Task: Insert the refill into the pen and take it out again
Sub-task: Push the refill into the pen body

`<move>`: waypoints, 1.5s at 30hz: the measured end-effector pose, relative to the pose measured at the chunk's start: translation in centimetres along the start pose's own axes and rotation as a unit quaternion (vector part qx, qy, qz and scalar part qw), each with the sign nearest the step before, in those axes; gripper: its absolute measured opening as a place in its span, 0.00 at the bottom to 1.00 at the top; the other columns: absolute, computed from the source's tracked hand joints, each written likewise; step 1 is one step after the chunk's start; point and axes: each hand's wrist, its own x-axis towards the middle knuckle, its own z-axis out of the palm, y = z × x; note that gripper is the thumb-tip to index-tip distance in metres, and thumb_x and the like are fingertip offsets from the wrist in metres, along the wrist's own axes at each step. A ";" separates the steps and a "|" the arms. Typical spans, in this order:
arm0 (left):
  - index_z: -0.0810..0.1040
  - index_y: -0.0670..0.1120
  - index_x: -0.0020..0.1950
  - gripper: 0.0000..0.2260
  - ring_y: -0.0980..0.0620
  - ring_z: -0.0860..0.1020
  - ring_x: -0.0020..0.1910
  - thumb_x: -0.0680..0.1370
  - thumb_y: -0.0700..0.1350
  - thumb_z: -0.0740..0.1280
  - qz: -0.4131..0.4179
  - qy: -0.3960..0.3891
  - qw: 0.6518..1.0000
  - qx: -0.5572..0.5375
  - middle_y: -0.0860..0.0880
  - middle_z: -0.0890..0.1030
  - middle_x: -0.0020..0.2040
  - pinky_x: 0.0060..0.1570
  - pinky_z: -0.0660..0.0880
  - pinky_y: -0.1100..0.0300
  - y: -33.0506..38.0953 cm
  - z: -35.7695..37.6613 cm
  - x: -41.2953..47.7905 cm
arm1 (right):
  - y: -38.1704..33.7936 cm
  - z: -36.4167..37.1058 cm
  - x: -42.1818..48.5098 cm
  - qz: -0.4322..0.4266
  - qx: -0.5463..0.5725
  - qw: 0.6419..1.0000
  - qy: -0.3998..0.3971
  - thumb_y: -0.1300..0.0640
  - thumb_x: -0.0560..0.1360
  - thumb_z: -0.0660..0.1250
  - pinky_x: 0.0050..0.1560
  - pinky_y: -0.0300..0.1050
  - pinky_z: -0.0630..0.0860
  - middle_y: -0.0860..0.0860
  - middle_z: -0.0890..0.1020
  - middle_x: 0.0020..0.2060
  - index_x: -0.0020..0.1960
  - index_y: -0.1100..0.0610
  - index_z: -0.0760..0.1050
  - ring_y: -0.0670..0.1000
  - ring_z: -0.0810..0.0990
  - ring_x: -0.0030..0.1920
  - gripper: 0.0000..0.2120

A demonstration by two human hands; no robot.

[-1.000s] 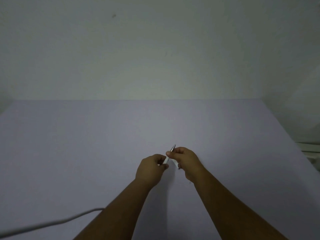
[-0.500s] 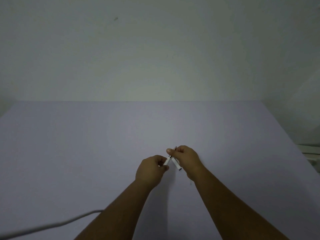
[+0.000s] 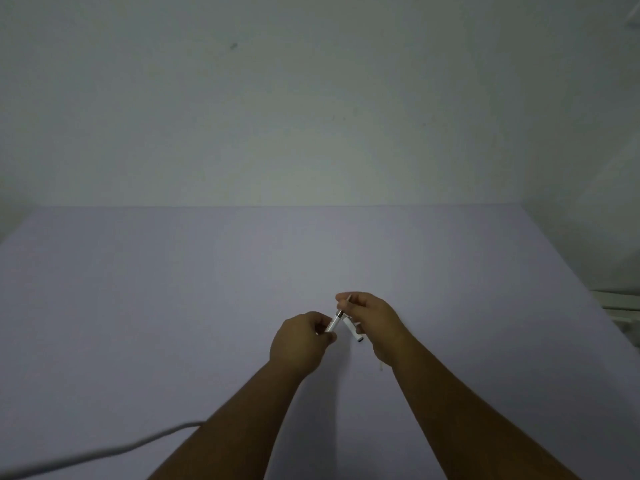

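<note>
My left hand (image 3: pixel 299 341) pinches a short white pen barrel (image 3: pixel 333 323) that points up and to the right. A thin refill (image 3: pixel 347 301) runs from the barrel's upper end into the fingertips of my right hand (image 3: pixel 375 323), which grips it. A second white pen piece (image 3: pixel 354 330) with a dark end slants down from under my right hand's fingers. How deep the refill sits in the barrel is hidden. Both hands hover just above the pale lilac table (image 3: pixel 173 306).
A pale cable (image 3: pixel 104 452) lies across the table's near left corner. A plain wall (image 3: pixel 311 116) stands behind the table. A white object (image 3: pixel 623 303) sits past the table's right edge.
The second white pen piece has swung into view below my right hand. Both hands have stayed nearly in place, close together.
</note>
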 end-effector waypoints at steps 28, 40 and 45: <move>0.81 0.47 0.54 0.10 0.54 0.76 0.42 0.74 0.47 0.70 -0.001 0.002 1.000 0.013 0.49 0.84 0.50 0.41 0.70 0.61 0.9 -0.2 0.3 | -0.5 -0.1 0.4 0.022 -0.003 0.999 0.025 0.53 0.73 0.69 0.39 0.42 0.70 0.50 0.79 0.37 0.41 0.55 0.79 0.48 0.73 0.38 0.06; 0.81 0.46 0.53 0.10 0.53 0.76 0.41 0.74 0.48 0.70 -0.009 -0.001 1.000 0.007 0.48 0.83 0.49 0.34 0.67 0.64 1.0 0.0 0.1 | -0.3 0.5 0.7 0.056 -0.071 0.995 0.044 0.41 0.72 0.67 0.46 0.47 0.71 0.53 0.76 0.38 0.41 0.58 0.74 0.50 0.73 0.40 0.19; 0.81 0.46 0.53 0.10 0.52 0.76 0.41 0.74 0.48 0.71 -0.022 0.006 1.000 0.005 0.49 0.82 0.47 0.39 0.69 0.61 0.9 -0.1 0.2 | -0.7 0.2 0.5 0.027 -0.008 0.999 0.028 0.54 0.74 0.68 0.43 0.41 0.71 0.50 0.80 0.40 0.40 0.53 0.79 0.51 0.75 0.46 0.05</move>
